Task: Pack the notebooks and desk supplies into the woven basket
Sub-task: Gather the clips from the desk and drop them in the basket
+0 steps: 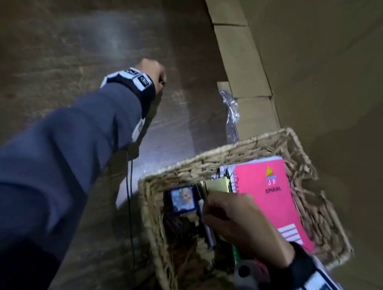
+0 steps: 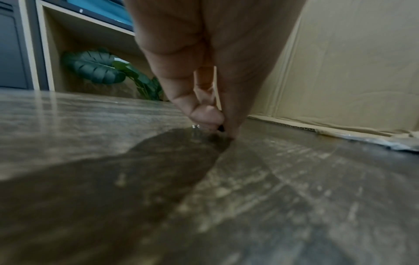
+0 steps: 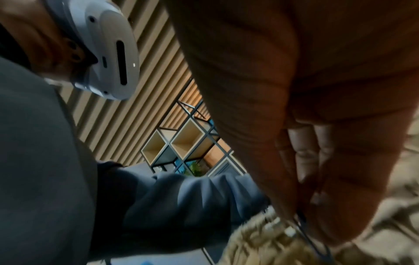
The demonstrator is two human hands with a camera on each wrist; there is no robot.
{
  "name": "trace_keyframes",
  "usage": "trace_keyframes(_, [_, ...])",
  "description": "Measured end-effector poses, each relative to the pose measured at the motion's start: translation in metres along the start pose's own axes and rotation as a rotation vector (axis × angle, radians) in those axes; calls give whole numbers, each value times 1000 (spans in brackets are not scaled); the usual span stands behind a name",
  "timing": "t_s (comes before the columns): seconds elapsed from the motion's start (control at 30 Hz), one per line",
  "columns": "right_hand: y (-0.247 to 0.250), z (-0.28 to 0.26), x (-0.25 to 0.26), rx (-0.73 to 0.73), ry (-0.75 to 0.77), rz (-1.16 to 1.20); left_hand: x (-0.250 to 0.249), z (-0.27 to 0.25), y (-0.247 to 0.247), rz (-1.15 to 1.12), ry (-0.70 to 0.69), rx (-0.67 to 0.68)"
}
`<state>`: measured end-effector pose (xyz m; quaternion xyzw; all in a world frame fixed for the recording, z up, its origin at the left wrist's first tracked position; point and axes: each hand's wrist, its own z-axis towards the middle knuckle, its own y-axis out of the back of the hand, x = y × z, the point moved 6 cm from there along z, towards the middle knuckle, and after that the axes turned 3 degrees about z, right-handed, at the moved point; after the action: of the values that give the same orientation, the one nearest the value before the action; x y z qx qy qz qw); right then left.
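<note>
Head view: left hand is reaching out toward eleven o'clock over the wooden tabletop, fingers bunched at something too small to make out; right hand is dipping into the woven basket at four o'clock, fingers curling around what looks like a slim pen-like item, though I cannot tell for certain.
Basket contents: pink spiral notebook is lying against the three o'clock side, yellow sticky pad just beside it, and a small picture-fronted case at the nine o'clock end.
Left wrist view: fingertips are pinching together on a tiny clip that is touching the tabletop; its black tip is showing, with a bright metal glint just beside it.
Doing it well: nails should be getting under the clip's edge before lifting, since it is lying flat on a smooth top and may skid; carrying it low to the basket's open nine o'clock end seems safest.
Right wrist view: right hand is filling the frame, fingers curled with thin dark cord by them; what they are gripping is hidden. Basket weave is blurring at six o'clock.
Room: cardboard sheet is standing at the tabletop's three o'clock edge; shelf unit with leafy plant is sitting at ten o'clock; slatted wall is rising behind.
</note>
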<state>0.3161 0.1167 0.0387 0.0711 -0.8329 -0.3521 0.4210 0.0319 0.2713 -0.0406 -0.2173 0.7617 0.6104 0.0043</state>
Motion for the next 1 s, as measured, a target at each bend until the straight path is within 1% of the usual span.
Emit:
trace_keyframes(0.07, [-19,3,2,100,21,-75,-1,-21,19,-10,2,-24])
trace_keyframes(0.13, [-36,8,5,168,34,-163,-6,-44,40,-38,-2,-42])
trace_keyframes(0.23, [-46,22,9,170,16,-288,-19,-88,71,-74,-58,-89])
trace_keyframes(0.27, [-49,27,10,170,0,-307,-25,-105,78,-74,-88,-86])
trace_keyframes(0.43, [-64,37,11,192,-30,-458,-59,-183,86,-53,-262,18])
trace_keyframes(0.5, [-68,37,8,204,-34,-434,-75,-209,81,-74,-315,70])
trace_keyframes(0.57, [-67,36,5,223,-24,-378,-87,-232,69,-88,-332,130])
trace_keyframes(0.63, [-53,32,5,182,-15,-342,-101,-251,51,-71,-335,201])
trace_keyframes(0.8, [12,4,-5,-83,-39,-221,-145,-276,-4,120,-382,399])
trace_keyframes(0.9, [42,-20,-13,-194,-54,-126,-159,-272,-41,292,-389,532])
trace_keyframes(1.0, [57,-39,-15,-226,-31,-86,-163,-257,-66,429,-380,631])
